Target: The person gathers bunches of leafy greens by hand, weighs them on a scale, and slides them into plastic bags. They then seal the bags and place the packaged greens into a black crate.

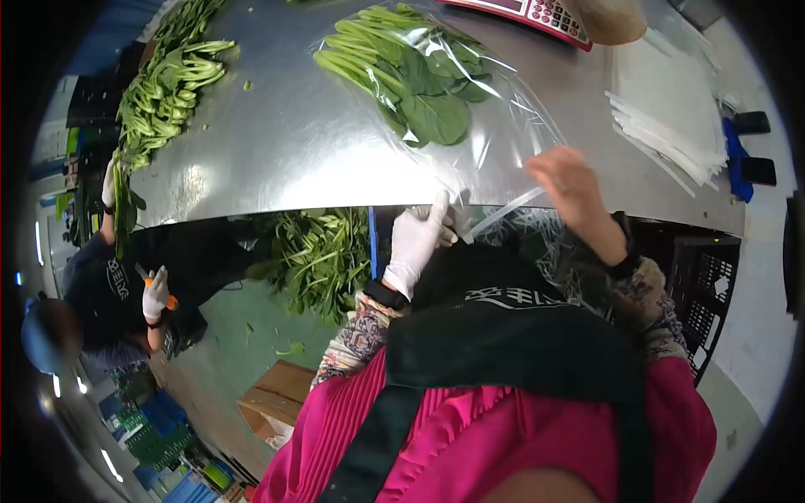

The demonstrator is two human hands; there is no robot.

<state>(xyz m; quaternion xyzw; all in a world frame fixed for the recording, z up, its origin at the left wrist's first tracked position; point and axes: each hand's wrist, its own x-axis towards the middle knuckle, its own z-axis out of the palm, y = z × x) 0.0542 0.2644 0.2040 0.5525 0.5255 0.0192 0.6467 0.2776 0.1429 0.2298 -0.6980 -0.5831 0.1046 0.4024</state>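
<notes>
Two hands on one bag: our left hand, in a white glove, is pinched shut on the bag's near edge right at the lip of the bench; our right hand, bare, has its fingers closed on the clear film further right, the sheet stretched between the two. The bag lies flat on the steel, open end toward us, with the greens bunched deep at its far end, stems pointing left, well apart from both grips. We judge the step in hand to be working the bag's open end. To do it well, we would hold the film evenly taut between the two grips so it does not crease, pull along the bench rather than lift, so the bunch stays lying as it is, and see that no leaf strays into the mouth. Thin film tears at a hard pinch, so a broad finger hold seems safer. Elsewhere: loose greens heaped at the bench's left end, spare bags stacked at the right, a scale at the far edge. A co-worker's hand, gloved, grips something orange below left.
</notes>
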